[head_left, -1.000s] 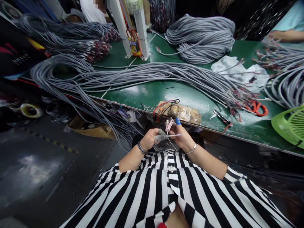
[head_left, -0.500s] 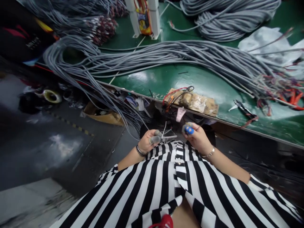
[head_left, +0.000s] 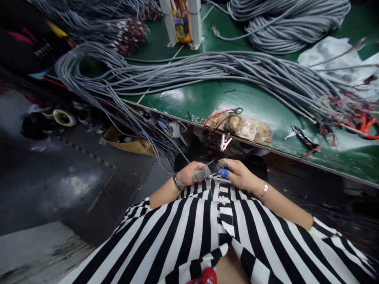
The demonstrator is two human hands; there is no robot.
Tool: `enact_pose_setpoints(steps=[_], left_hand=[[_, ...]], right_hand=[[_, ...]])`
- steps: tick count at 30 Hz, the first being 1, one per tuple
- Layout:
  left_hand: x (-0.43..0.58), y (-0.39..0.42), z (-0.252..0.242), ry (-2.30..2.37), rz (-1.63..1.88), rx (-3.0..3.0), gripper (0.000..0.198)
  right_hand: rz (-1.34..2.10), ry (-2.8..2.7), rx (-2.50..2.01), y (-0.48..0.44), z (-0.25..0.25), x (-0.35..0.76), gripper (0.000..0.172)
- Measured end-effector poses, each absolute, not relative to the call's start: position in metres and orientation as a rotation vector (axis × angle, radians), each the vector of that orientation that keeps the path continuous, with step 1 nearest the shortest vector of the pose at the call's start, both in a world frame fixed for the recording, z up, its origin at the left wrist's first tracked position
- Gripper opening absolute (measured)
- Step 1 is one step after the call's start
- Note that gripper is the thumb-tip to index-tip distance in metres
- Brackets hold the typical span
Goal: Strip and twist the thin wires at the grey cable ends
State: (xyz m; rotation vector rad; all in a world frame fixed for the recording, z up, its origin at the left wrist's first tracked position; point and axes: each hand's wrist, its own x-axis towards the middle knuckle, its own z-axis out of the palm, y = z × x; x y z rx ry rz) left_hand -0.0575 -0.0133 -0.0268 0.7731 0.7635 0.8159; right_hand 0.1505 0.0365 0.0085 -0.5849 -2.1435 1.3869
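Left hand [head_left: 194,173] was closed, covered fingertips pinching thin wires [head_left: 219,178]; right hand [head_left: 240,173] was closed on them too, blue-wrapped thumb on top — exact strand in each grip too small to tell. Wires sat between the two hands, above the lap, off the near edge of the green surface [head_left: 251,103]. Wooden block [head_left: 257,131] lay along that near edge, pink clip [head_left: 225,142] just off it, toward the hands. Pliers [head_left: 304,137] lay near the same edge, farther right; orange-handled scissors [head_left: 368,128] beyond them. Grey cable bundle [head_left: 183,73] stretched lengthwise across the surface — some cables drooped over the near edge, left of the hands.
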Motion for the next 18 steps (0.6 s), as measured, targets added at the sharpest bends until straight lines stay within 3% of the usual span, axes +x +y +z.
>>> enact_pose_setpoints(steps=[4,7,15,18], left_hand=[[-0.062,-0.004,-0.022,0.722,0.650,0.904,0.046],[-0.062,0.003,-0.019,0.692,0.760,0.909,0.044],[-0.048,0.023,-0.014,0.729,1.154,0.806,0.038],[-0.042,0.030,-0.020,0.749,1.189,0.777,0.036]], right_hand=[[1.568,-1.695,-0.970,0.044,0.001,0.160,0.041],[1.597,-1.160,-1.172,0.054,-0.007,0.166,0.052],[2.043,-0.949,-1.025,0.073,-0.015,0.148,0.059],[1.939,-1.026,-0.951,0.075,-0.015,0.135,0.053]])
